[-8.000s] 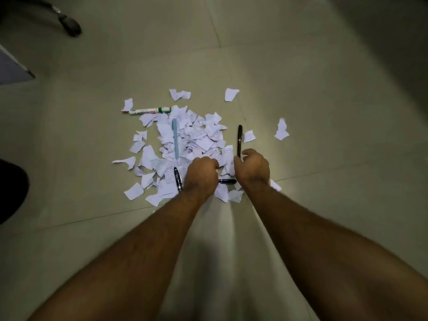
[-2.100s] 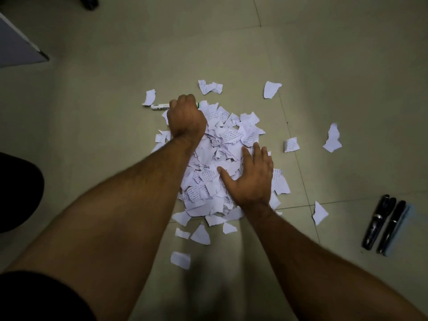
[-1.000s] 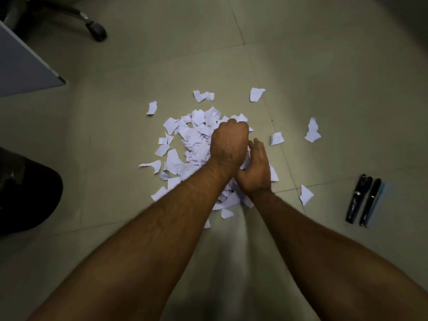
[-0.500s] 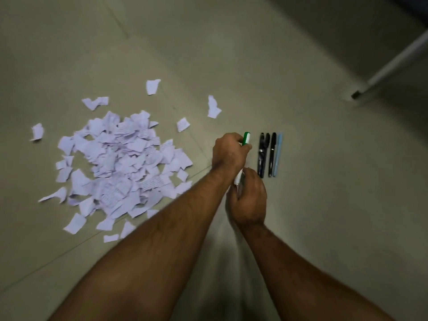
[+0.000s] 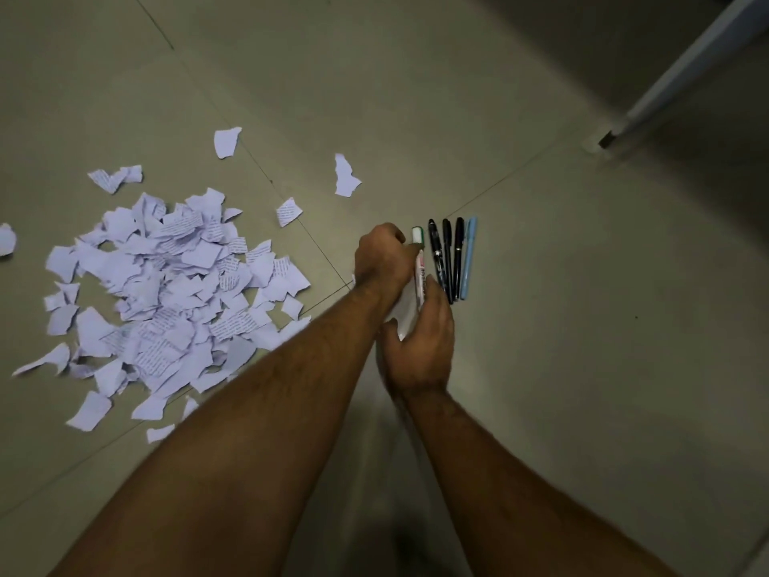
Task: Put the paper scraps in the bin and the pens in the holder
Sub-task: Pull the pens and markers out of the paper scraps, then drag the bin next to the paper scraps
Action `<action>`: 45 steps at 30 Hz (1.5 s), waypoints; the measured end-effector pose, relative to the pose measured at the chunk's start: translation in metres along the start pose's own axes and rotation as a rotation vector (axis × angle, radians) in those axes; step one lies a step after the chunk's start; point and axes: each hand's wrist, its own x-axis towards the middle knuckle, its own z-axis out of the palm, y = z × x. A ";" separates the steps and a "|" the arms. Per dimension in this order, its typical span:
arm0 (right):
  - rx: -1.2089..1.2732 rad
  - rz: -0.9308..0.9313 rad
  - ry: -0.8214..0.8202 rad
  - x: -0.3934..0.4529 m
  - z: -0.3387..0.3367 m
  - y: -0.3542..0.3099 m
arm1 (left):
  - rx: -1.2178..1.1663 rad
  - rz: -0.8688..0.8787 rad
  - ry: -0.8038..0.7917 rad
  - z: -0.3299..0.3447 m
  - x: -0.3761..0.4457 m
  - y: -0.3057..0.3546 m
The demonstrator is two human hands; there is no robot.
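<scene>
Left hand [image 5: 385, 256] grips white marker [image 5: 419, 264] | right hand [image 5: 420, 343] holds paper scrap [image 5: 403, 316] | I lay marker parallel beside pens [image 5: 451, 260]

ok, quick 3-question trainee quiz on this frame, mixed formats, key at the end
1. True or false: the paper scraps are already in a bin.
2. How many pens lie in the row on the floor, right of the white marker?
A) two B) four C) six
3. Fill in: the left hand and the right hand are both at the white ____.

Key:
1. False; they lie piled on the floor, and no bin is in view.
2. B; three black, one light blue.
3. marker
</scene>
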 end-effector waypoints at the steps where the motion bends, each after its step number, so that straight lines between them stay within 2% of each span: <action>1: -0.020 -0.023 0.031 -0.001 0.000 -0.003 | -0.001 0.005 -0.005 -0.003 0.000 -0.003; 4: -0.033 -0.119 0.040 0.000 0.004 -0.016 | -0.009 0.053 -0.006 -0.021 0.000 -0.016; 7: 0.006 -0.174 -0.056 0.003 0.015 -0.031 | -0.004 0.074 0.025 -0.048 0.000 -0.034; 14: 0.101 -0.319 -0.247 -0.011 0.064 -0.077 | -0.054 -0.117 0.246 -0.123 -0.018 -0.101; 19: 0.039 -0.515 -0.444 -0.046 0.111 -0.118 | -0.170 -0.322 0.516 -0.178 -0.056 -0.155; 23: 0.002 -0.620 -0.591 -0.083 0.133 -0.162 | -0.307 -0.517 0.825 -0.230 -0.098 -0.199; 27: 0.092 -0.649 -0.693 -0.110 0.144 -0.196 | -0.366 -0.592 1.100 -0.280 -0.137 -0.231; 32: 0.211 -0.667 -0.847 -0.156 0.149 -0.253 | -0.211 -0.560 1.385 -0.372 -0.192 -0.261; 36: 0.204 -0.643 -0.892 -0.169 0.152 -0.273 | -0.110 -0.558 1.409 -0.405 -0.206 -0.267; 39: 0.228 -0.665 -0.945 -0.183 0.154 -0.294 | -0.162 -0.710 1.416 -0.437 -0.219 -0.271; 42: 0.228 -0.682 -0.973 -0.189 0.157 -0.305 | -0.233 -0.885 1.314 -0.458 -0.228 -0.276; 45: 0.225 -0.684 -0.984 -0.190 0.157 -0.304 | -0.221 -0.965 1.249 -0.466 -0.227 -0.278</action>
